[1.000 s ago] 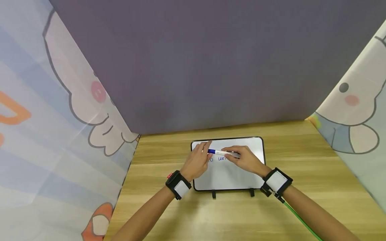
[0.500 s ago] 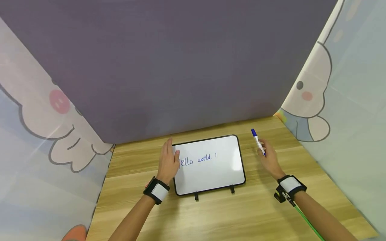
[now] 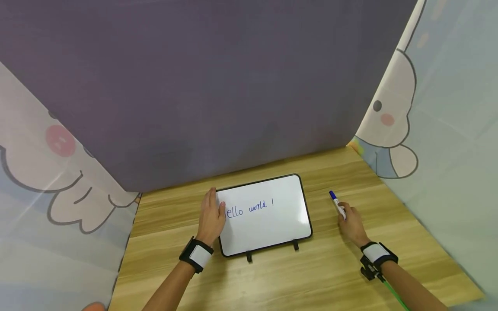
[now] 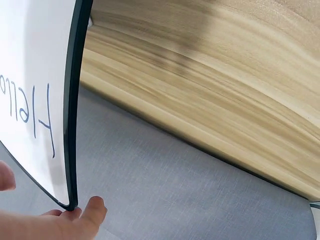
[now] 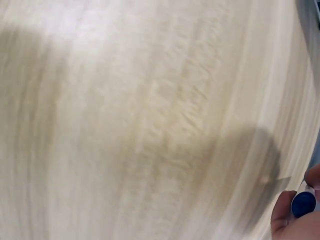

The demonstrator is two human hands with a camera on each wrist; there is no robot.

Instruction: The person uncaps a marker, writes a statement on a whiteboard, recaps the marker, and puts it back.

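Observation:
A white whiteboard [image 3: 268, 220] with a black frame stands on two small black feet, with "Hello world!" in blue on it. My left hand [image 3: 211, 219] touches its left edge with fingers nearly straight; the thumb lies before the board's face and covers part of the first letter. In the left wrist view the fingertips [image 4: 96, 204] meet the corner of the frame. To the right of the board my right hand [image 3: 353, 224] pinches a white marker [image 3: 339, 207] with a blue cap, low over the table. The right wrist view shows only the marker's blue end [image 5: 303, 204].
The wood-grain table [image 3: 272, 280] runs back to a grey upright panel [image 3: 233, 95]. Cartoon-printed sheets [image 3: 447, 129] close off both sides. A green cable [image 3: 394, 294] trails from the right wristband [image 3: 377, 255].
The hands have parted from over the board, where the marker was between them. The left went to the board's left edge. The right carried the marker rightward, then down nearer the table.

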